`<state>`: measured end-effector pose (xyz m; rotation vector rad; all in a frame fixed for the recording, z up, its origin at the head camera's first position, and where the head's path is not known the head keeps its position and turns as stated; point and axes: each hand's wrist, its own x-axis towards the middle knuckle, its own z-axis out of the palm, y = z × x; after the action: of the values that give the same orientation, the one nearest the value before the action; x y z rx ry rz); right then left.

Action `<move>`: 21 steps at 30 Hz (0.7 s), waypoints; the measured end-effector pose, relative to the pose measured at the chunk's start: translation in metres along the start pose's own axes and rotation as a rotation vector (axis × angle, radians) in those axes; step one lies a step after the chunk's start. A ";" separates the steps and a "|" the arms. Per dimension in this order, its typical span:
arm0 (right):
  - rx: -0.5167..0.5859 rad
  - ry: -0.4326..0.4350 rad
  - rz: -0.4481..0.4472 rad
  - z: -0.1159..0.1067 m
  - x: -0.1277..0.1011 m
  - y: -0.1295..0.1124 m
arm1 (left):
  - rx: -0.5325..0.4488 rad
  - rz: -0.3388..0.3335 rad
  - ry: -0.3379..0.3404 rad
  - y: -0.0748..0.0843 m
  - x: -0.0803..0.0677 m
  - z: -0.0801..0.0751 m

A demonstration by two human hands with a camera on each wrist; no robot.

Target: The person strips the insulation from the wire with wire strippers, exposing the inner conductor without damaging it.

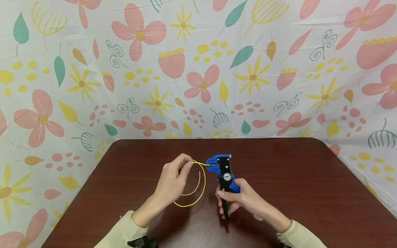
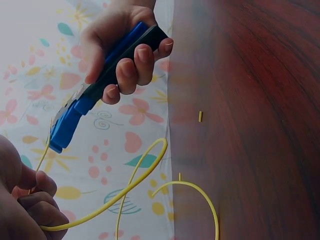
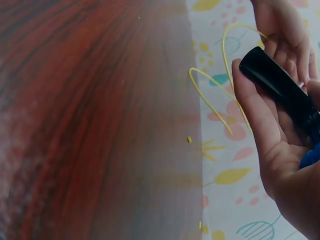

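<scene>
The left hand (image 1: 172, 179) pinches a yellow wire (image 1: 198, 187) between thumb and fingertips, holding it above the table. From the pinch one short stretch of wire runs right into the blue head of a wire stripper (image 1: 224, 174), while the rest hangs down in a loose loop under and to the right of the hand. In the left wrist view the fingers (image 2: 37, 200) are curled round the wire (image 2: 130, 187), which arcs off in two curves.

The right hand (image 1: 245, 201) wraps round the stripper's handles, fingers curled over the blue and black grips; the tool stands nearly upright with its head away from the person. The left wrist view shows those fingers (image 2: 130, 67) folded over the stripper (image 2: 95, 90). In the right wrist view the palm (image 3: 280, 150) closes round the black handle (image 3: 280, 85), with the wire (image 3: 215, 95) just beyond it.

The wire thus lies between the two hands, touching both the left fingertips and the tool's head.

There is one wire and one stripper. Two small yellow scraps (image 2: 200, 116) lie apart on the dark red table (image 1: 310, 193). Behind it hangs a flowered cloth (image 1: 198, 69).
</scene>
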<state>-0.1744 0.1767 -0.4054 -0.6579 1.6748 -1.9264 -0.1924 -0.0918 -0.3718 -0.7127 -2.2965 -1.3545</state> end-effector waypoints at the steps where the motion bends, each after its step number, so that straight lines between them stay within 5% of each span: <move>1: 0.000 -0.003 -0.003 0.000 0.000 0.000 | -0.006 0.001 -0.002 0.000 0.000 0.000; 21: -0.001 -0.026 -0.026 0.004 0.002 0.000 | -0.035 0.009 -0.014 0.000 0.001 0.005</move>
<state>-0.1732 0.1725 -0.4048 -0.7056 1.6592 -1.9274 -0.1932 -0.0874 -0.3735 -0.7455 -2.2827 -1.3936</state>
